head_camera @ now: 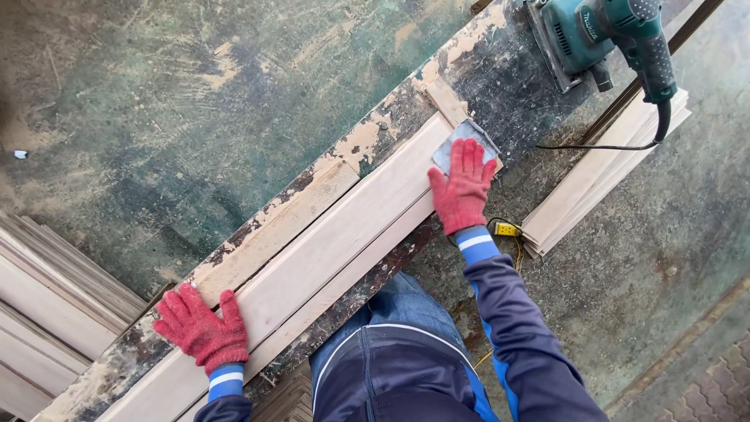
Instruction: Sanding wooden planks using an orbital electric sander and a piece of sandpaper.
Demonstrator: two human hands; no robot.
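A long pale wooden board (336,242) lies along a worn, paint-flaked workbench (500,78), running from lower left to upper right. My right hand (462,187), in a red knit glove, presses a grey sheet of sandpaper (469,134) flat onto the board's far end. My left hand (200,328), also red-gloved, lies flat with fingers spread on the board's near end beside a second strip of wood (273,227). Neither hand grips the board.
A teal electric sander (601,35) sits on the bench's far end, its black cable (617,144) trailing down. Stacks of pale boards lie on the floor at right (601,172) and at left (47,312). A yellow plug (506,229) lies near my right wrist.
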